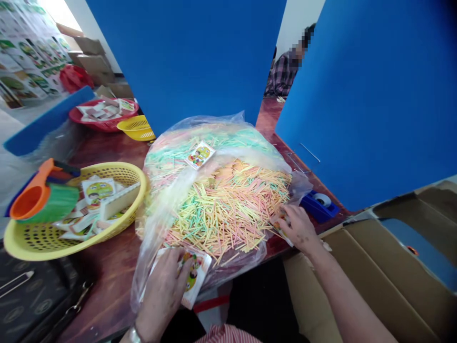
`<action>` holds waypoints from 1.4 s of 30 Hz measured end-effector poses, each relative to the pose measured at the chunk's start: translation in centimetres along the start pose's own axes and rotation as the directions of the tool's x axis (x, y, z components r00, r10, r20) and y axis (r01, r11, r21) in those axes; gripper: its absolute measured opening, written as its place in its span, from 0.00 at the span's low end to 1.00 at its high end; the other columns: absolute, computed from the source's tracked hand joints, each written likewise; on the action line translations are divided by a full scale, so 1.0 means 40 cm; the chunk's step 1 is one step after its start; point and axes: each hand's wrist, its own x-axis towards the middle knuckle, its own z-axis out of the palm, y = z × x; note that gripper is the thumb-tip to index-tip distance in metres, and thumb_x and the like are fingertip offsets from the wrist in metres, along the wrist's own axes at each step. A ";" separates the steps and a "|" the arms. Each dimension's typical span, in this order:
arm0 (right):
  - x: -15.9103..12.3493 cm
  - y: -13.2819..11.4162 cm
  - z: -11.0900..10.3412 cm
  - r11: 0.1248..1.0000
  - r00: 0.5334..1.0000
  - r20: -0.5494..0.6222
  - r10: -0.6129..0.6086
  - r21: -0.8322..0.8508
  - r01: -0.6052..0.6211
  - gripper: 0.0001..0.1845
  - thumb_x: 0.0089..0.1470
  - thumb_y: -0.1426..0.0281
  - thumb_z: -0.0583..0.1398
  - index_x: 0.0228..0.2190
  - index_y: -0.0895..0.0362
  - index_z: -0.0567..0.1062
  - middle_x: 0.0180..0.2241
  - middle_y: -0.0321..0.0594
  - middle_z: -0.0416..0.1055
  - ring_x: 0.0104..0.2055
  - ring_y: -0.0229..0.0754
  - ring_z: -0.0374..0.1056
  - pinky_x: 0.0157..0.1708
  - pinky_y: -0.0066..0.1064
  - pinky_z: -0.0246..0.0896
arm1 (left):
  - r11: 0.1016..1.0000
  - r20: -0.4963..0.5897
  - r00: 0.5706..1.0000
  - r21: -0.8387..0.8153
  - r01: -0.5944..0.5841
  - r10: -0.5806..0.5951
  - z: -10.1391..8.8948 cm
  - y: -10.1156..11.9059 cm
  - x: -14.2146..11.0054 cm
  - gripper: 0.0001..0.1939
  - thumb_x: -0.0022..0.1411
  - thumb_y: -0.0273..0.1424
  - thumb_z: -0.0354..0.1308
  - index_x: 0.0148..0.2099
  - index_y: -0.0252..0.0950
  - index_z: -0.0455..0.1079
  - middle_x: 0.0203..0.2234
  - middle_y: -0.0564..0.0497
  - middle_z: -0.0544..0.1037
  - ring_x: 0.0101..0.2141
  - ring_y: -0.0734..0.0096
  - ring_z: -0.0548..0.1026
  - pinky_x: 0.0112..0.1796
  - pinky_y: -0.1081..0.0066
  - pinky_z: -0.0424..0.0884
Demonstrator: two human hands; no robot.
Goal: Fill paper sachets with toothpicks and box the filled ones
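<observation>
A big clear plastic bag (167, 200) lies open on the dark wooden table (107, 276), heaped with thin pastel sticks (228, 200). My left hand (164, 290) is closed on a small printed packet (194, 278) at the bag's near edge. At the right edge of the heap, my right hand (298, 227) has its fingers curled round another small printed packet (282, 231). A further packet (200, 155) lies on top of the bag farther back.
A yellow basket (28, 240) at the left holds packets plus an orange scoop (32, 195) and a green cup. A red basket (103, 116) and a small yellow one (137, 127) stand behind. Blue partitions (367, 95), a blue tape dispenser (319, 202), an open cardboard box (374, 267). Another person sits beyond.
</observation>
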 end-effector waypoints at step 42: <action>0.159 -0.231 0.154 0.869 0.963 0.261 0.062 -0.488 0.076 0.14 0.49 0.81 0.51 0.37 0.67 0.71 0.37 0.55 0.71 0.41 0.49 0.66 0.40 0.35 0.56 | 0.973 -0.055 0.997 -0.222 -0.059 0.047 0.001 0.062 0.054 0.11 0.59 0.38 0.49 0.29 0.39 0.65 0.19 0.56 0.69 0.22 0.74 0.67 0.24 0.75 0.62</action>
